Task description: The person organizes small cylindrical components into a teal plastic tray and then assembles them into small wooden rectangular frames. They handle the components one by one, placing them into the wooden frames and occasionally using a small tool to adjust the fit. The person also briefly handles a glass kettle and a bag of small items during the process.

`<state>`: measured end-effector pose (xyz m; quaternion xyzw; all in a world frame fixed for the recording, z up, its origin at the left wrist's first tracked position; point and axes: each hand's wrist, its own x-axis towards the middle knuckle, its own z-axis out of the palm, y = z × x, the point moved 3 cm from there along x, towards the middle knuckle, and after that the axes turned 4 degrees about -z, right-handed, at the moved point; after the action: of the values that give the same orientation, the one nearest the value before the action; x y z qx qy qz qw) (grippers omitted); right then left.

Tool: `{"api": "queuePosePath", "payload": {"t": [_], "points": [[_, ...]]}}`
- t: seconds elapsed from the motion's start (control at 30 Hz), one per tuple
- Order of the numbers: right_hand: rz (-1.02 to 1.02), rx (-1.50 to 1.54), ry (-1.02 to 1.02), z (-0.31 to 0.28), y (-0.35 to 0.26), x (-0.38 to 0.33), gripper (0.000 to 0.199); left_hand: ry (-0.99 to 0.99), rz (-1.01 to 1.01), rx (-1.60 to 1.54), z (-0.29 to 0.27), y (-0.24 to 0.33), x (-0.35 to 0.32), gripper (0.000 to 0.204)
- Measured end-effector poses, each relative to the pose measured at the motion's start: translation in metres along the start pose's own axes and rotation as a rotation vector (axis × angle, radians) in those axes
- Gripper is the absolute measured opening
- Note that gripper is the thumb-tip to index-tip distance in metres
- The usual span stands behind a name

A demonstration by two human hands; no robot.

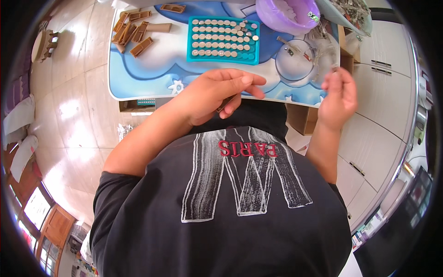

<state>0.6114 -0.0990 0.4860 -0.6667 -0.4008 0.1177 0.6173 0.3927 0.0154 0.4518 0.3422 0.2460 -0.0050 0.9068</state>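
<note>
My left hand (217,94) hovers at the near edge of the small blue-and-white table (138,78), fingers curled around a small brown piece that barely shows under the palm. My right hand (339,92) is raised at the table's right edge, fingertips pinched on a tiny part too small to make out. A teal tray (194,39) filled with several round silver button cells lies just beyond my left hand. A clear round dish (295,62) holding small metal parts sits near my right hand.
Several brown plastic pieces (134,32) lie scattered at the table's far left. A purple bowl (286,16) with white bits stands at the back right. A cardboard box (302,117) sits under the table. White cabinets (383,92) run along the right; tiled floor lies left.
</note>
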Motion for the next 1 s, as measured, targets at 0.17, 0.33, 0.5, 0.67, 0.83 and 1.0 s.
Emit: {"api": "queuePosePath", "payload": {"t": [0.17, 0.33, 0.5, 0.67, 0.83, 1.0], "points": [[-0.216, -0.215, -0.540, 0.042, -0.028, -0.033, 0.013, 0.022, 0.001, -0.242, 0.001, 0.003, 0.000, 0.044], [-0.341, -0.269, -0.818, 0.059, -0.030, -0.046, 0.014, -0.004, 0.055, -0.275, -0.012, 0.001, -0.004, 0.037], [-0.128, -0.224, -1.070, 0.069, -0.021, -0.050, 0.016, 0.032, -0.005, -0.251, -0.012, 0.001, -0.009, 0.030], [-0.070, -0.111, -0.639, 0.079, -0.028, -0.027, 0.014, 0.008, -0.047, -0.256, -0.012, -0.005, -0.013, 0.029], [-0.205, -0.033, -0.626, 0.098, -0.023, -0.017, 0.012, -0.077, -0.145, -0.321, -0.013, -0.009, -0.017, 0.028], [-0.255, -0.081, -0.565, 0.102, -0.023, -0.020, 0.011, 0.029, -0.084, -0.340, -0.014, -0.004, -0.017, 0.022]]}}
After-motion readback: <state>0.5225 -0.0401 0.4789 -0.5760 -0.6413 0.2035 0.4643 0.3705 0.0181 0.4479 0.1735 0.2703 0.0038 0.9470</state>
